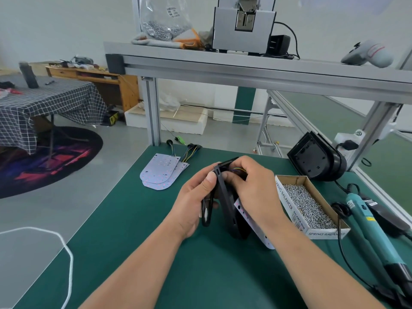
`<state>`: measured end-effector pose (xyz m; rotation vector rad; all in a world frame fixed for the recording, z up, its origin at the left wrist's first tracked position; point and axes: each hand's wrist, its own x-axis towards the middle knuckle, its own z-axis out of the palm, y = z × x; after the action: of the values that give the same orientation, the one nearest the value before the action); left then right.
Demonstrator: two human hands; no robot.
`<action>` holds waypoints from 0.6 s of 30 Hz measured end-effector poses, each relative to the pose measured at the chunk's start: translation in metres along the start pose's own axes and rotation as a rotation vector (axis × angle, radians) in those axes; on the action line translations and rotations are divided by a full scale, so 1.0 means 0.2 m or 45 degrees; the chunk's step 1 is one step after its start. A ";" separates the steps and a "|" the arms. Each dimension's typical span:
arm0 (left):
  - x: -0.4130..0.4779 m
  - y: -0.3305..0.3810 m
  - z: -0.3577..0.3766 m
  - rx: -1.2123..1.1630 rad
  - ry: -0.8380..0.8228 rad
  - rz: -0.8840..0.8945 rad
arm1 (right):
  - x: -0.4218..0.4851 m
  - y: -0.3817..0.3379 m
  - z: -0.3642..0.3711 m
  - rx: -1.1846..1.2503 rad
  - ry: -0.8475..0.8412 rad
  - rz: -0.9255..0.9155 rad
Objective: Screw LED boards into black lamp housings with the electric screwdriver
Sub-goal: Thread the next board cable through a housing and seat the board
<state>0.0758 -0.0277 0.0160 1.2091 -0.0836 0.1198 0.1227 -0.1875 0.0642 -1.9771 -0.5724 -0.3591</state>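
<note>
A black lamp housing (226,204) stands on edge at the middle of the green table. My left hand (196,197) grips its left side, thumb on the rim. My right hand (252,186) curls over its top right and pinches the coloured wires (237,170) of a white LED board (252,221), which pokes out below the hand beside the housing. A stack of white LED boards (161,172) with wire leads lies at the far left of the table. The teal electric screwdriver (374,233) lies at the right edge, untouched.
An open cardboard box of small silver screws (307,204) sits just right of my right hand. Another black housing (316,157) leans at the back right against the aluminium frame (153,112). The shelf above carries a bag of screws (162,25) and a grey machine (243,27).
</note>
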 end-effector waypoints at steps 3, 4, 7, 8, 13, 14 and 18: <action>0.00 0.01 0.00 -0.022 0.026 -0.019 | 0.01 0.00 -0.04 -0.015 -0.158 -0.057; 0.00 0.02 0.00 -0.026 0.027 -0.023 | 0.02 0.00 -0.06 -0.028 -0.178 -0.073; -0.01 0.04 0.01 -0.010 -0.019 -0.030 | 0.02 -0.02 -0.06 -0.039 -0.162 -0.060; -0.01 0.04 0.01 -0.003 -0.036 -0.030 | 0.02 -0.02 -0.05 -0.024 -0.149 -0.039; -0.01 0.05 0.01 -0.048 -0.107 -0.013 | 0.03 -0.05 -0.07 0.112 -0.190 0.028; -0.01 0.05 0.01 -0.046 -0.123 -0.010 | 0.04 -0.05 -0.09 0.149 -0.223 0.029; 0.00 0.04 0.00 0.007 -0.132 0.013 | 0.04 -0.06 -0.12 0.127 -0.333 -0.045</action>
<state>0.0738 -0.0255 0.0235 1.2200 -0.1799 0.0661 0.1233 -0.2011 0.0884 -1.9319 -0.7766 -0.0904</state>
